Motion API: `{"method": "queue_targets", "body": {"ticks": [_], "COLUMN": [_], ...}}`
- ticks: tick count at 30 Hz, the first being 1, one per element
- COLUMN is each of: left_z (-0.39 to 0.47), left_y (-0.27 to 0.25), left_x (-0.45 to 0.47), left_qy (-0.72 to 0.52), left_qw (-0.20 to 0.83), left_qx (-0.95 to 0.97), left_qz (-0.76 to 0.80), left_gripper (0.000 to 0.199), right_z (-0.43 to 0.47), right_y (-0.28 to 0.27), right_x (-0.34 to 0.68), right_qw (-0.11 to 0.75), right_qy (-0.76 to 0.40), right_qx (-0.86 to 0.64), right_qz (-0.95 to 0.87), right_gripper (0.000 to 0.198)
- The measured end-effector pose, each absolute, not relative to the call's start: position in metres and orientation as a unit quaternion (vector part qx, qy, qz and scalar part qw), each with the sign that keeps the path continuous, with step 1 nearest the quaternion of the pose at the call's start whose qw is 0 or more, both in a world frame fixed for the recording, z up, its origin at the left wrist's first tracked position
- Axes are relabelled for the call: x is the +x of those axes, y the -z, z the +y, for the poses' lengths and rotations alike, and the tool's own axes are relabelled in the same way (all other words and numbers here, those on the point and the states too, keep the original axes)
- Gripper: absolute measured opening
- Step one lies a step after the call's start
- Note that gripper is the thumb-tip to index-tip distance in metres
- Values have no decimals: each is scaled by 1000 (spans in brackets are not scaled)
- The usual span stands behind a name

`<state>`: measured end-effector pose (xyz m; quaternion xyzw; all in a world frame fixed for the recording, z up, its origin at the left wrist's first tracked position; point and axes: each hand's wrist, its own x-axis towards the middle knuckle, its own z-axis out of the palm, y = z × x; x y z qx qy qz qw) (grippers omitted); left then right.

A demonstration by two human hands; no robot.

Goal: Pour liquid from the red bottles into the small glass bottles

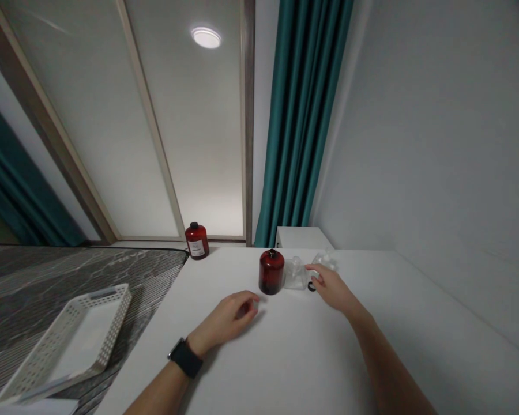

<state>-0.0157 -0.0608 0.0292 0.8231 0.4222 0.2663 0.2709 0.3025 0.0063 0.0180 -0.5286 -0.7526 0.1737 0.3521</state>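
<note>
A dark red, see-through bottle (271,274) stands upright on the white table, its neck uncapped as far as I can see. My left hand (232,316) rests just in front of it to the left, fingers curled in a pinch; a tiny pale spot shows at the fingertips, too small to name. Right of the bottle lies clear plastic packaging (294,275). My right hand (332,288) reaches beside it with index finger and thumb apart, close to a small black ring (312,286). More crumpled clear plastic (326,260) lies behind that hand.
Another red bottle (196,242), with a black cap and white label, stands at the table's far left corner. A white perforated basket (64,340) is off to the left, lower than the white table (277,369). Behind the table are a white cabinet (305,236) and a teal curtain (303,115).
</note>
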Motion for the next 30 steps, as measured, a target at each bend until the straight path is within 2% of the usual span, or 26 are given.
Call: {"method": "queue_targets", "body": {"ticks": [4, 11, 17, 25, 30], "left_z": [-60, -60, -60, -60, -59], "left_y": [-28, -27, -26, -27, -26], "left_x": [-16, -15, -16, -16, -16], "left_qy": [-269, -267, -273, -270, -272], "left_qw": [273, 272, 274, 261, 244], "left_qx": [822, 823, 821, 827, 823], "left_qz": [422, 421, 420, 420, 434], "left_gripper": [22, 22, 22, 21, 21], "right_z": [7, 10, 11, 8, -9], "right_y": [-10, -2, -2, -21, -31], "right_x": [304, 309, 308, 298, 265], "right_qw": [324, 299, 314, 400, 524], "right_qy": [-184, -191, -182, -112, -66], "right_qx": [-530, -514, -509, -512, -483], "right_qz": [-761, -781, -781, -752, -698], "right_gripper": [49, 46, 37, 26, 25]}}
